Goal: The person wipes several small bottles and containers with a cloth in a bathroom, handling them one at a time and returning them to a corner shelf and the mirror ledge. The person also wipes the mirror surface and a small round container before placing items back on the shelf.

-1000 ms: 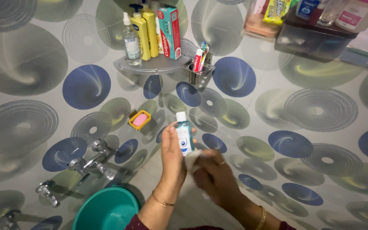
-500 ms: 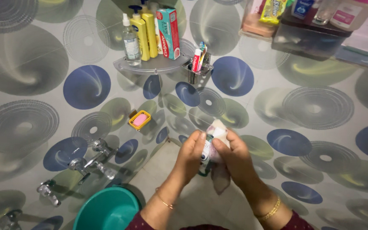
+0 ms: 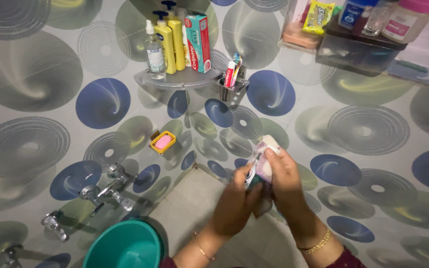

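Observation:
My left hand (image 3: 234, 206) grips a small clear bottle of blue-green liquid (image 3: 253, 178) from below; only a sliver of the bottle shows between my fingers. My right hand (image 3: 284, 173) presses a pale patterned cloth (image 3: 264, 159) over the top and side of the bottle. Both hands are held together in front of the tiled corner, below the toothbrush holder (image 3: 229, 87). A thin bangle sits on each wrist.
A grey corner shelf (image 3: 175, 79) carries a clear pump bottle, two yellow bottles and a toothpaste box. A yellow soap dish with pink soap (image 3: 163, 142) hangs lower. Chrome taps (image 3: 107, 188) stick out at left above a teal basin (image 3: 125, 245). A cluttered shelf (image 3: 363, 34) is upper right.
The bottle was upright and uncovered in my left hand. My right hand has since brought the cloth over it, and both hands have drifted right and slightly up.

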